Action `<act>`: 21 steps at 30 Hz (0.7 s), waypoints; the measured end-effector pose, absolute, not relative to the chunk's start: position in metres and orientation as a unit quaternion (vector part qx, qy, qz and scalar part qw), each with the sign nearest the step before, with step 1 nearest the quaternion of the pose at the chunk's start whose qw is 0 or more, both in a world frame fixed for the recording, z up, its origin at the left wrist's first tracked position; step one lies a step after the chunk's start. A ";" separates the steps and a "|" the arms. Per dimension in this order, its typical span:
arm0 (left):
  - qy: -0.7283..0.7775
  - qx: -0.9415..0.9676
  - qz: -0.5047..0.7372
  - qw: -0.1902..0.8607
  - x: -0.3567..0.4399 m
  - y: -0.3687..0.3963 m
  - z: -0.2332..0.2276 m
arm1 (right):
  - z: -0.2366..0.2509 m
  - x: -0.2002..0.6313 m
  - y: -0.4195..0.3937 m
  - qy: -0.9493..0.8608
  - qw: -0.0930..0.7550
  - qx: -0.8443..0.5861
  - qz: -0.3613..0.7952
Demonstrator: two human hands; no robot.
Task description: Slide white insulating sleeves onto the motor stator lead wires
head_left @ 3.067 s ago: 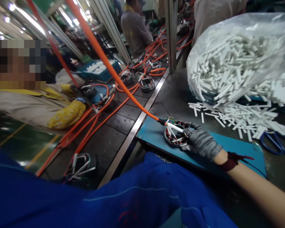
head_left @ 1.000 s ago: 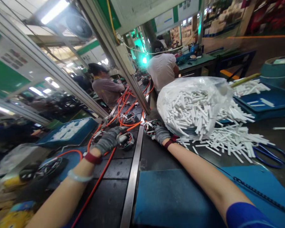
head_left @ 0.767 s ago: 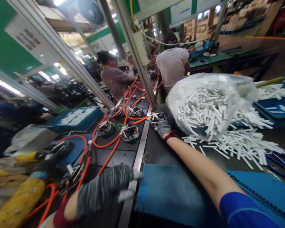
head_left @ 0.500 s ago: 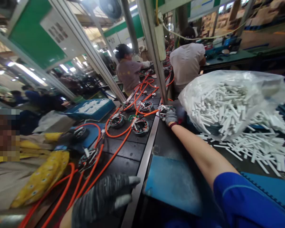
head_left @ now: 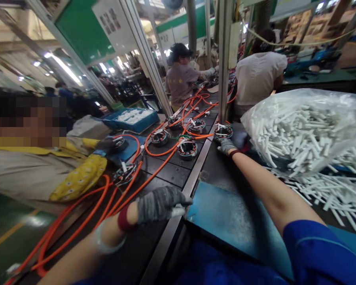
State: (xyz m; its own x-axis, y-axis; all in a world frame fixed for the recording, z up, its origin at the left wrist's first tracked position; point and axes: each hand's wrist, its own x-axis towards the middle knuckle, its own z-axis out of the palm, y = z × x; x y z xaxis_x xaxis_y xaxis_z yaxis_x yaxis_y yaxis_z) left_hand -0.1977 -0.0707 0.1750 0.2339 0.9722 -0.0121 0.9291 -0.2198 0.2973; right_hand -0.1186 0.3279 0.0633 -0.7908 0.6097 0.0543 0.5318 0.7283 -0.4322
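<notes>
Your right hand (head_left: 225,146), gloved in grey, lay stretched far out along the worktop (head_left: 219,178), its fingers closed loosely and touching the near edge of a wound stator (head_left: 223,131) that sat beside the steel rail (head_left: 192,180). Your left hand (head_left: 160,204), also gloved, rested near you at the rail's edge with the fingers curled together; whether it pinched anything, I cannot tell. A blue mat (head_left: 225,217) lay between your two arms.

Just right of your outstretched arm bulged a clear plastic bag (head_left: 308,130) packed with white sleeves, crowding the reach, and loose white sleeves (head_left: 329,194) were strewn below it. On the dark conveyor (head_left: 166,170) to the left stood more stators (head_left: 187,148), each trailing an orange cable (head_left: 154,174) that looped across the belt toward your left hand. A metal post (head_left: 224,59) rose right behind the stator you touched. A co-worker in yellow sleeves (head_left: 77,178) sat across the conveyor, and a blue tray (head_left: 133,118) of white parts stood beyond.
</notes>
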 end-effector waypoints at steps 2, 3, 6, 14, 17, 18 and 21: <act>0.601 0.791 0.039 0.105 -0.196 -0.043 0.168 | 0.064 -0.124 0.330 -0.925 0.090 -0.299 0.216; 0.613 0.786 0.013 0.080 -0.197 -0.028 0.164 | 0.065 -0.125 0.329 -0.925 0.090 -0.293 0.224; 0.693 0.720 -0.034 0.014 -0.205 0.019 0.153 | 0.067 -0.122 0.320 -0.928 0.092 -0.268 0.242; 0.803 0.592 0.053 0.032 -0.244 0.079 0.129 | 0.063 -0.018 0.239 -0.939 0.101 -0.195 0.265; 0.813 0.571 0.101 0.051 -0.239 0.075 0.129 | 0.061 0.051 0.191 -0.933 0.118 -0.123 0.317; 0.810 0.572 0.114 0.058 -0.235 0.073 0.131 | 0.061 0.074 0.174 -0.924 0.139 -0.097 0.342; 0.791 0.589 0.144 0.084 -0.222 0.070 0.142 | 0.063 0.135 0.128 -0.902 0.171 -0.103 0.382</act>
